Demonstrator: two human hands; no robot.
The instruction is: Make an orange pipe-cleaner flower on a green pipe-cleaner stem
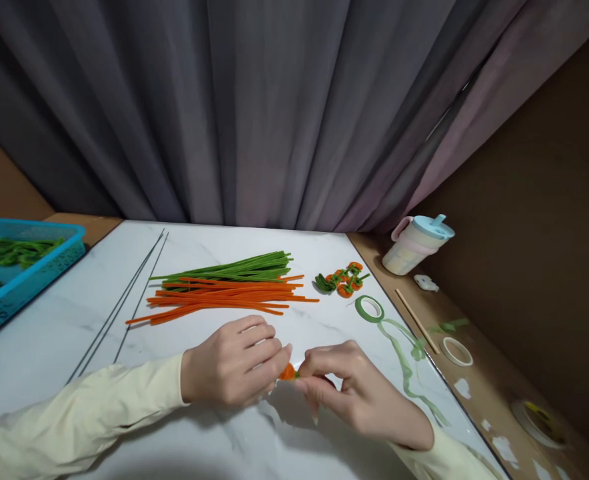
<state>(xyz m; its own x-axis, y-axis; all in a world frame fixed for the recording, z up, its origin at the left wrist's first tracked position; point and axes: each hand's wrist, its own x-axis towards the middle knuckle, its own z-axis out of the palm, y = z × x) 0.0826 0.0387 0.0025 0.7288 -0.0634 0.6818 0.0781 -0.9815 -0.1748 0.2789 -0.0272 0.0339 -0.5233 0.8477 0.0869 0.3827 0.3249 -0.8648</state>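
Orange craft piece [287, 373] with a green tip sits between the two hands at the near middle of the scene, just over the table. Largest of all is the grey curtain [254, 113], hanging in folds across the far side. Next comes the white marbled table [89, 293], spread out in front of it. At the far left stands a blue basket [29, 287] with green items inside. Orange stems [224, 293] lie in a loose bundle at the middle, and green stems [234, 270] lie just beyond and partly under them. The left hand [234, 360] has its fingers curled closed over the piece's left part, its thumb hidden; the right hand [344, 383] pinches the green tip, thumb against forefinger. A lidded cup [413, 248] stands at the far right. Smaller orange-and-green pieces [344, 291] cluster right of the stems, near a roll of green tape [360, 309].
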